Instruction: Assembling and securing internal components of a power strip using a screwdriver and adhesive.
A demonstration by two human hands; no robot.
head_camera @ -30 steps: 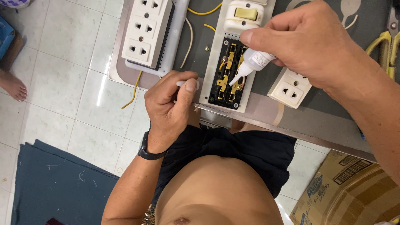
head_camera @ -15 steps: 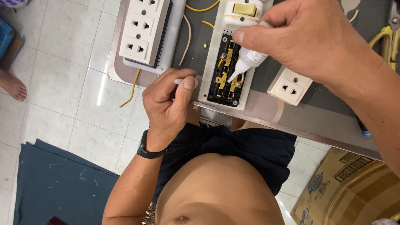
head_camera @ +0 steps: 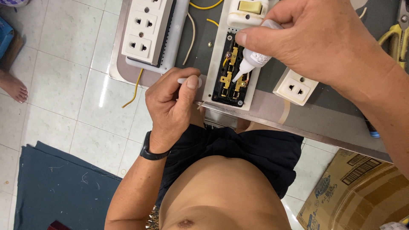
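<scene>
An opened white power strip [head_camera: 232,72] lies on the table, its black inside with brass contacts showing. My right hand [head_camera: 315,38] grips a small white glue bottle [head_camera: 257,55], nozzle tip down on the brass contacts. My left hand [head_camera: 170,104] is closed around a small white cap [head_camera: 184,80] held under the thumb, right beside the strip's left edge at the table front.
A second white power strip [head_camera: 147,30] lies at the left with yellow wires [head_camera: 191,25]. A loose white socket module [head_camera: 295,87] sits right of the open strip. Yellow-handled pliers [head_camera: 394,32] lie far right. A cardboard box [head_camera: 353,191] and a dark mat [head_camera: 59,191] are on the tiled floor.
My right hand has shifted the bottle slightly along the contacts; the nozzle stays on the brass parts. My left hand has hardly moved.
</scene>
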